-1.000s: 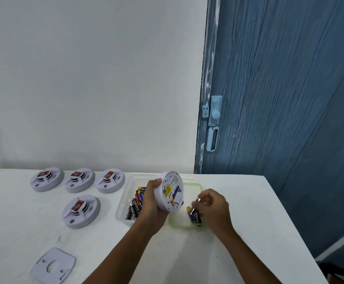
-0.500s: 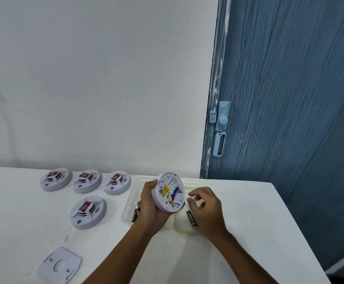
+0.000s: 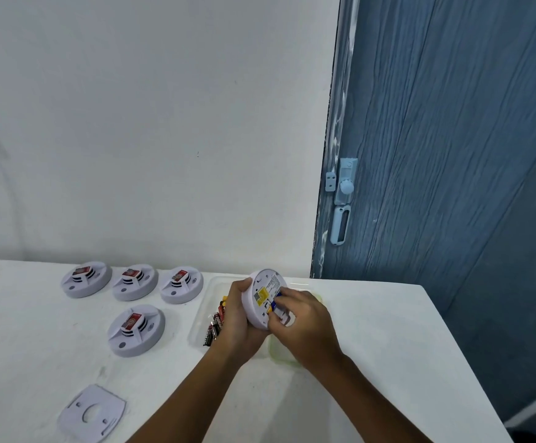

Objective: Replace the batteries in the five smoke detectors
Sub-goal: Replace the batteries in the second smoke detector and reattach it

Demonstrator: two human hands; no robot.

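My left hand (image 3: 237,318) grips the smoke detector (image 3: 265,302) on edge above the counter (image 3: 372,330) while my right hand (image 3: 305,327) fingers (image 3: 281,311) pinch at its battery (image 3: 274,303), which could slip or seat backwards if I press crookedly.

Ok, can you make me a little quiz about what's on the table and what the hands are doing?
1. How many smoke detectors lie on the table, not held?
2. True or false: the left hand grips the held detector.
3. The right hand works at the detector's: A front, B back, C edge only?

Key: 1. Four, for example this one. 2. True. 3. B.
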